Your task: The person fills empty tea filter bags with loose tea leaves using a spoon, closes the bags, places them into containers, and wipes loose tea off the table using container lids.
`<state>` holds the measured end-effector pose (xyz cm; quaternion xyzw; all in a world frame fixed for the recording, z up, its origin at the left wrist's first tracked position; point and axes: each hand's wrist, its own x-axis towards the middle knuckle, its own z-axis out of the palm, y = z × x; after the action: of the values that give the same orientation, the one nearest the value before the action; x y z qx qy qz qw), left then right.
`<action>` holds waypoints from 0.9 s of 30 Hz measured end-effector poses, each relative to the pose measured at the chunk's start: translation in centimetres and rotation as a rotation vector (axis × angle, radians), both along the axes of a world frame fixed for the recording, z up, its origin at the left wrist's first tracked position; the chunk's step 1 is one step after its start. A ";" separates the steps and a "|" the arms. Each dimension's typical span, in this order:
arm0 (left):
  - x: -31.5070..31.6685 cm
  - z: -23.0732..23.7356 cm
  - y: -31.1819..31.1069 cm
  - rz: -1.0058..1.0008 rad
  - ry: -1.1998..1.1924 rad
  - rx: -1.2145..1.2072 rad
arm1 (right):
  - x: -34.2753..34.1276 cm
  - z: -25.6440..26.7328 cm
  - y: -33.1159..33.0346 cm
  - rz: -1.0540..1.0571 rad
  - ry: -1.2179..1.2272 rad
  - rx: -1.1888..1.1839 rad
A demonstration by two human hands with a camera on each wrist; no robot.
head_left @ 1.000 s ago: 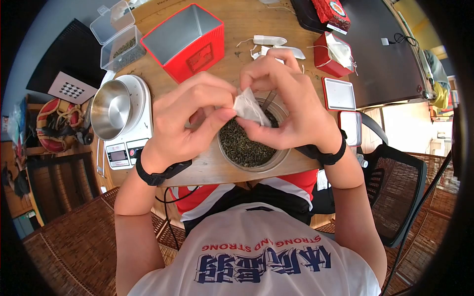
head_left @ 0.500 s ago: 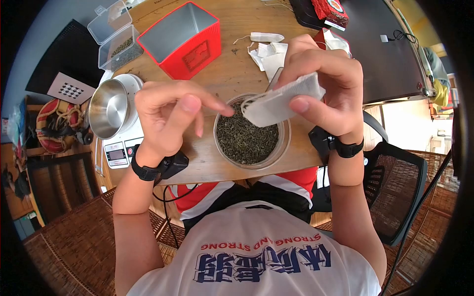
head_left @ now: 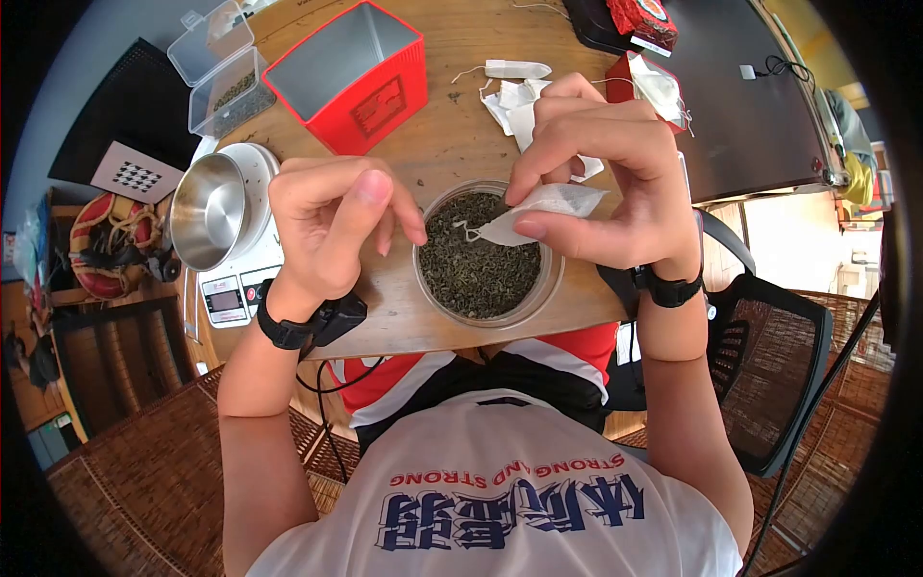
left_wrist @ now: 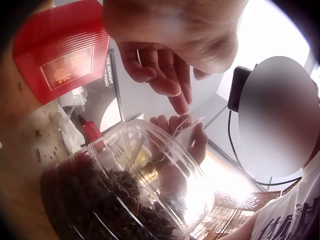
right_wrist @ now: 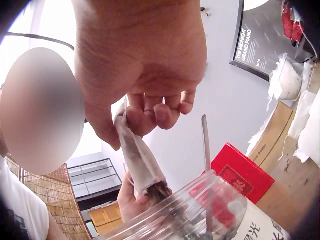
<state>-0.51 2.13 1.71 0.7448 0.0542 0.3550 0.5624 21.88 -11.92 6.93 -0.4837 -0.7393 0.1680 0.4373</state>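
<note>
A small white mesh bag is pinched between the thumb and fingers of the right hand, over the right side of a clear round tub of dark dried leaves. A thin string hangs from the bag's left end. In the right wrist view the bag slants down, with dark leaves at its lower end, beside the tub's rim. The left hand, holding nothing, hovers at the tub's left with its fingers loosely bent. The left wrist view shows its fingers above the tub.
An open red tin stands behind the tub. To the left are a scale with a steel bowl and a clear lidded box. White bags lie at the back, near a red box at right.
Since a second ago the hands have parted, and the left hand has let go of the bag. Over the last half second the right hand has lowered and turned the bag, and moved slightly left.
</note>
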 end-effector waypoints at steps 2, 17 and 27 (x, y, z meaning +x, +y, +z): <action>0.0 0.0 0.0 0.002 -0.001 -0.001 | -0.1 -0.1 0.1 -0.003 0.001 0.006; 0.0 0.3 -0.1 0.011 0.039 0.078 | -0.3 -0.4 0.4 -0.079 -0.099 0.045; 0.0 0.3 -0.1 0.023 0.044 0.074 | -0.3 -0.4 0.2 -0.180 0.004 0.118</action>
<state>-0.54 2.08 1.99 0.7719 0.0620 0.3469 0.5292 21.61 -11.73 6.51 -0.5213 -0.7006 0.0851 0.4798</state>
